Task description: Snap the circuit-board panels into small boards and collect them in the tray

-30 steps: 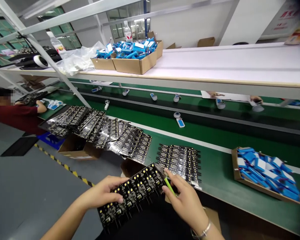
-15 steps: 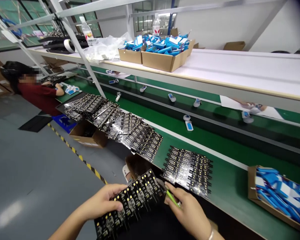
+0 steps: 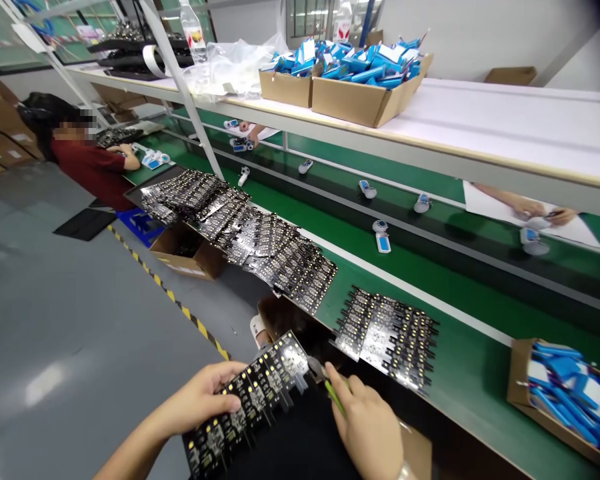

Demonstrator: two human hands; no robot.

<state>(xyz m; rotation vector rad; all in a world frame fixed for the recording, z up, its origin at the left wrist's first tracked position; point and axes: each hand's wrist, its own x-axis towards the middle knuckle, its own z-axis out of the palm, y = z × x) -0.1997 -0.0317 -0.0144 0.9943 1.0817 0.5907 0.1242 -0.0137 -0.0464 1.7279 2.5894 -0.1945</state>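
My left hand (image 3: 197, 397) grips a black circuit board panel (image 3: 245, 407) with rows of small yellow-white components, and the panel's far end reaches toward my right hand. My right hand (image 3: 367, 427) holds green-handled cutters (image 3: 333, 393), with their metal jaws at the panel's upper edge. Whether the jaws bite the board is hidden. A spread of similar black panels (image 3: 385, 337) lies on the green belt just beyond my right hand, and a longer overlapping row of panels (image 3: 235, 230) stretches away to the left.
A cardboard tray of blue packs (image 3: 563, 400) sits at the right. Boxes of blue packs (image 3: 363, 87) stand on the white shelf above the conveyor, which carries small white-blue devices (image 3: 381, 237). A co-worker (image 3: 93, 163) works at the far left, and another person's hands (image 3: 525, 210) show beyond the shelf.
The whole scene has shifted right and upward in view as my head turned. The panel in my left hand has tilted, and the cutters stay at its edge.
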